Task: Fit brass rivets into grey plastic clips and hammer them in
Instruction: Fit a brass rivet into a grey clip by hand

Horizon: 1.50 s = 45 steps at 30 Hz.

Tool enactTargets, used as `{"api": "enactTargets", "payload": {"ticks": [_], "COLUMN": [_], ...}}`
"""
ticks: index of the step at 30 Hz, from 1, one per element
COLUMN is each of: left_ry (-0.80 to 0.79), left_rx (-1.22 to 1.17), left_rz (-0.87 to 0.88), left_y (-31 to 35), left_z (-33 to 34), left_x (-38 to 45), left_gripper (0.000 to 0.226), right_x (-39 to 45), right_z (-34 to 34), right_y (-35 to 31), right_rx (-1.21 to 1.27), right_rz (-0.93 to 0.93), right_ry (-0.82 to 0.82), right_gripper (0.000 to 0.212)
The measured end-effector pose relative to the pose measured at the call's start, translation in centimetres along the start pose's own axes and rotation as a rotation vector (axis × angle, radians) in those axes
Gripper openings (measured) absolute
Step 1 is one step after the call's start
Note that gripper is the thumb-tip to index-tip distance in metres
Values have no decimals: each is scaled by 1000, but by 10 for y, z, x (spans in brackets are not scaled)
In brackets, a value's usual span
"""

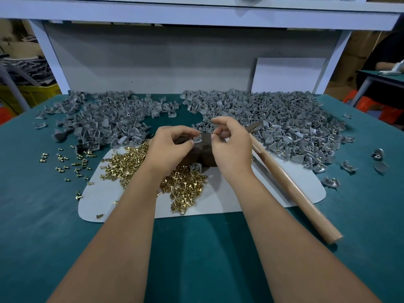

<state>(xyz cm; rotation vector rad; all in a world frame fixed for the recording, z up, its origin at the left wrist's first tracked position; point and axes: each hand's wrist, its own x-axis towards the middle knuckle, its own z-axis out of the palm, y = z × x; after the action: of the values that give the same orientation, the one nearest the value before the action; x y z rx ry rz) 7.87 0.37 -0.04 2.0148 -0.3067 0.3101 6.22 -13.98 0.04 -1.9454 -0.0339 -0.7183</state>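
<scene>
The grey clip is sitting pinched in the left hand above the dark block; it looks light and stiff, best gripped by its edges. The right hand is pinching what seems to be 1 small, slippery brass rivet, just beside the clip. The hammer is lying to the right.

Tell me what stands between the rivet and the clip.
Nothing visible. The left hand pinches the grey clip; the right hand pinches what looks like a rivet just beside it, open air between them.
</scene>
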Motion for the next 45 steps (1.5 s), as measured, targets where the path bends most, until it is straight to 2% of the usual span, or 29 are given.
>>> {"api": "enactTargets", "payload": {"ticks": [4,9,18,22,25,28,37,41,45], "left_ry": [-65,11,-24,37,22,-55,-15,-31,-41], "left_rx": [-125,-58,-194,-186,-106,-148,-251,-275,-280], "left_rz": [-6,-69,-12,-31,-6,6,-3,-4,0], "left_y": [6,4,2,3,6,8,8,7,5], "left_z": [-1,-3,-2,-2,-1,0,0,0,0], "left_x": [-4,0,-1,-1,0,-2,-3,-3,-2], "left_gripper": [34,33,28,27,38,47,40,41,44], "right_x": [0,-1,-3,-2,-2,-2,2,3,4], "right_z": [1,1,4,4,3,4,4,4,3], "right_y": [0,-3,-3,-3,-3,-3,-2,-2,-4], "right_rx": [11,3,8,-7,-7,-26,-26,-77,-233], "right_rz": [-23,-42,-39,-52,-64,-79,-83,-120,-207], "right_ry": [-43,-78,-108,-100,-94,-96,-118,-145,-193], "right_gripper": [41,44,43,43,43,44,46,47,50]}}
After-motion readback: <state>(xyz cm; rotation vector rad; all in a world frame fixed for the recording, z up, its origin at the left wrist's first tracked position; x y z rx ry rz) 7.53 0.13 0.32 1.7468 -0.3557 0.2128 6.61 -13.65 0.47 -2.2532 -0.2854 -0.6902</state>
